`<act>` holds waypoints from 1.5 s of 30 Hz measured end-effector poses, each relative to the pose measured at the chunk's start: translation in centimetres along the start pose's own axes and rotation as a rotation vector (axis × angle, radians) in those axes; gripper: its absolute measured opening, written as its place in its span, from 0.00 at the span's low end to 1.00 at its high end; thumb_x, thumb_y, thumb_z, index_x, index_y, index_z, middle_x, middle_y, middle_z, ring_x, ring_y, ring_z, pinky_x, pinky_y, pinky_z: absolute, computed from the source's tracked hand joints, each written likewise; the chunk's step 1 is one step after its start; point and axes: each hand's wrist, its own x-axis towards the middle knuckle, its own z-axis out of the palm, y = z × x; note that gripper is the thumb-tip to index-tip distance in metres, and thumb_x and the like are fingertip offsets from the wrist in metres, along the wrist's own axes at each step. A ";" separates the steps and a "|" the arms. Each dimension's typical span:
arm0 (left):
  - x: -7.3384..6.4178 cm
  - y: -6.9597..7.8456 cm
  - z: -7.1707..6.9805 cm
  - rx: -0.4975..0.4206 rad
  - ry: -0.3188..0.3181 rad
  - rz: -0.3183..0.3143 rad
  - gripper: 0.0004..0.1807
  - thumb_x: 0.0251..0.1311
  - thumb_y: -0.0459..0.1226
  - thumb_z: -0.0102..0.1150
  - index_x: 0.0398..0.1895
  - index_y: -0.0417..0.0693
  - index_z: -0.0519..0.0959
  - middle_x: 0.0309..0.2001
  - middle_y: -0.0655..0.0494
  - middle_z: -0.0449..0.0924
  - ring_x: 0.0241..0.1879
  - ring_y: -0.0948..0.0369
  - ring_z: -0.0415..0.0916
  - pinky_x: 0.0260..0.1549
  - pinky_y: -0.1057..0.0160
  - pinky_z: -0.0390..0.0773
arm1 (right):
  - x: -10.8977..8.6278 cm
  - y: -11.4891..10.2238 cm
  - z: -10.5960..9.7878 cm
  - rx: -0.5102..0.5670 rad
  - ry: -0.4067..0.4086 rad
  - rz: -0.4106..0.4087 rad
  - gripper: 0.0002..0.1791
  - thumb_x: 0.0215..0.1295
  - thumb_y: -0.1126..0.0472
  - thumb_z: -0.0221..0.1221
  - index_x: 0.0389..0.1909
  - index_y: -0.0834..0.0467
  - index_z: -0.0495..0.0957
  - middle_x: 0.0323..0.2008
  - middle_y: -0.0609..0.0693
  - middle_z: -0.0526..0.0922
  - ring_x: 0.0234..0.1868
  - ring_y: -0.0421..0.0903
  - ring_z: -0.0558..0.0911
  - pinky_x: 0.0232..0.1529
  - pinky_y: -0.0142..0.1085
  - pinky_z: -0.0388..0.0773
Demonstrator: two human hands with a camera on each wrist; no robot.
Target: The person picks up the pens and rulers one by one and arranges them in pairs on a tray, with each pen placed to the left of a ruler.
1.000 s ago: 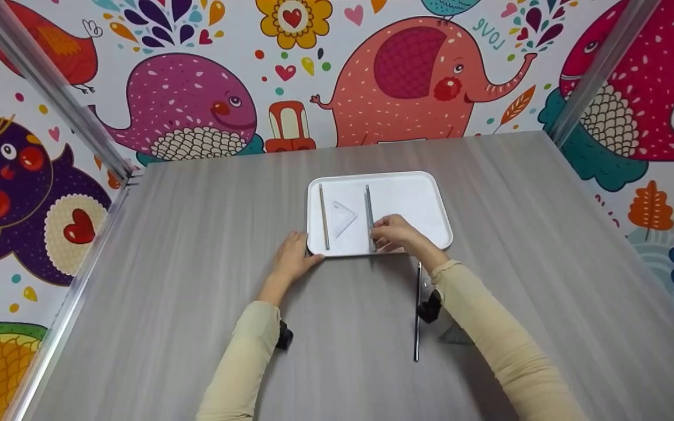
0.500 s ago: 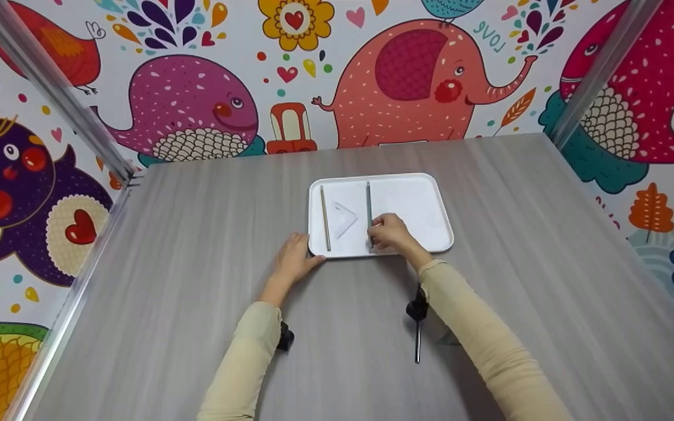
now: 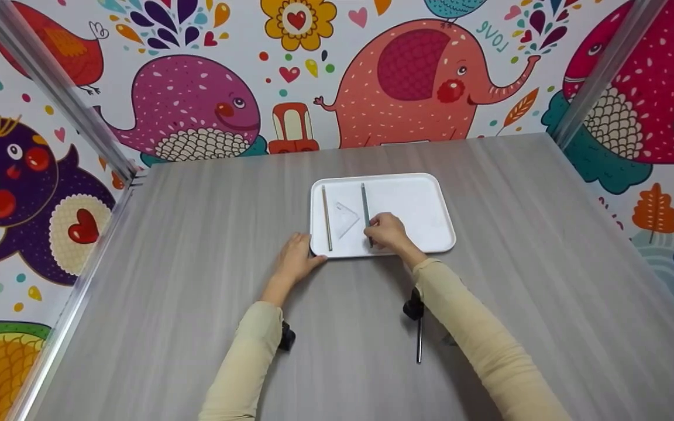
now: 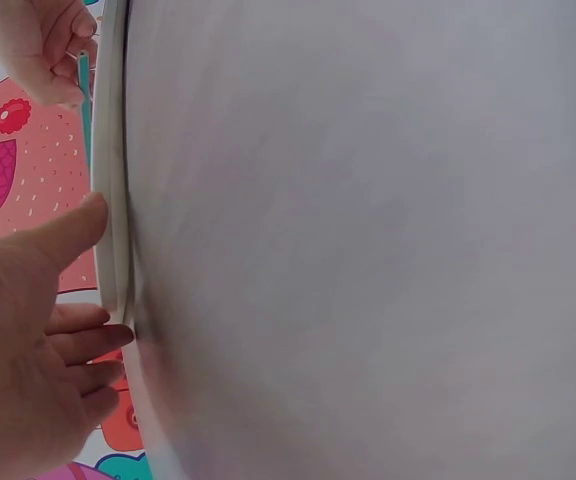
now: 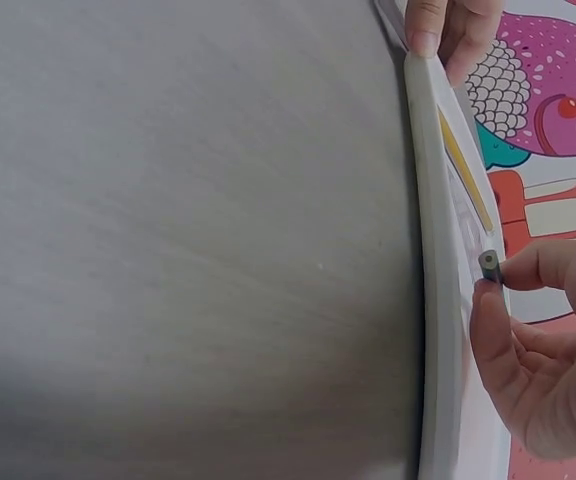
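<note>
On the white tray lie a yellow-brown pencil at the left and a clear triangular set square beside it. To their right is a green pencil, pinched near its close end between thumb and fingers of my right hand; the right wrist view shows that end of the green pencil at the fingertips. My left hand holds the tray's near left corner, thumb on the front rim and fingers along the side, as the left wrist view shows with the tray rim.
A dark, shiny pencil-like stick lies on the grey table nearer me, partly under my right forearm. Another thin flat piece is mostly hidden by that sleeve. Patterned walls stand behind and at both sides.
My right hand has shifted slightly left, and the green pencil's far end has swung a little left. The right forearm now covers more of the things nearer me. My left hand stays put.
</note>
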 end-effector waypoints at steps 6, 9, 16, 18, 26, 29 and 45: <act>0.0 -0.1 0.1 -0.011 0.010 0.010 0.24 0.49 0.42 0.65 0.43 0.34 0.74 0.41 0.41 0.76 0.46 0.48 0.70 0.49 0.53 0.68 | 0.2 0.1 0.2 -0.032 0.022 -0.026 0.14 0.52 0.64 0.55 0.38 0.69 0.76 0.27 0.56 0.81 0.19 0.40 0.76 0.18 0.29 0.76; 0.0 -0.2 0.1 -0.007 0.021 0.020 0.24 0.48 0.42 0.65 0.43 0.34 0.75 0.41 0.41 0.76 0.45 0.48 0.70 0.49 0.53 0.69 | 0.3 0.1 0.3 -0.040 0.037 -0.026 0.14 0.52 0.64 0.55 0.37 0.69 0.76 0.25 0.55 0.80 0.19 0.40 0.76 0.19 0.29 0.76; 0.0 -0.2 0.1 -0.001 0.026 0.037 0.23 0.48 0.42 0.65 0.42 0.34 0.74 0.41 0.41 0.76 0.45 0.48 0.70 0.49 0.53 0.69 | 0.3 0.2 0.8 -0.089 0.074 -0.041 0.13 0.51 0.64 0.56 0.37 0.68 0.76 0.25 0.54 0.80 0.18 0.41 0.75 0.17 0.29 0.74; -0.1 -0.2 0.1 0.000 0.023 0.035 0.24 0.48 0.42 0.65 0.43 0.33 0.74 0.41 0.41 0.76 0.46 0.47 0.70 0.49 0.52 0.69 | 0.3 0.2 0.9 -0.111 0.081 -0.050 0.14 0.51 0.64 0.56 0.37 0.68 0.76 0.27 0.56 0.80 0.18 0.41 0.75 0.16 0.28 0.73; -0.1 -0.1 0.0 0.003 -0.002 0.002 0.25 0.50 0.43 0.64 0.46 0.34 0.74 0.43 0.42 0.75 0.48 0.49 0.69 0.50 0.53 0.69 | 0.1 -0.1 1.0 -0.177 0.086 -0.055 0.16 0.51 0.63 0.57 0.40 0.69 0.76 0.40 0.60 0.80 0.26 0.45 0.78 0.21 0.28 0.74; -0.2 -0.1 0.0 0.010 0.000 0.000 0.25 0.50 0.43 0.64 0.45 0.33 0.74 0.42 0.42 0.75 0.47 0.49 0.70 0.49 0.53 0.69 | 0.1 -0.2 1.1 -0.188 0.090 -0.056 0.16 0.51 0.63 0.57 0.40 0.69 0.77 0.38 0.59 0.80 0.25 0.44 0.78 0.21 0.28 0.73; -0.2 -0.1 0.1 0.014 -0.003 -0.008 0.28 0.50 0.44 0.64 0.47 0.32 0.72 0.44 0.39 0.73 0.48 0.47 0.69 0.51 0.52 0.68 | 0.1 -0.2 1.2 -0.257 0.117 -0.087 0.19 0.49 0.63 0.58 0.42 0.69 0.76 0.31 0.57 0.81 0.30 0.49 0.78 0.33 0.39 0.75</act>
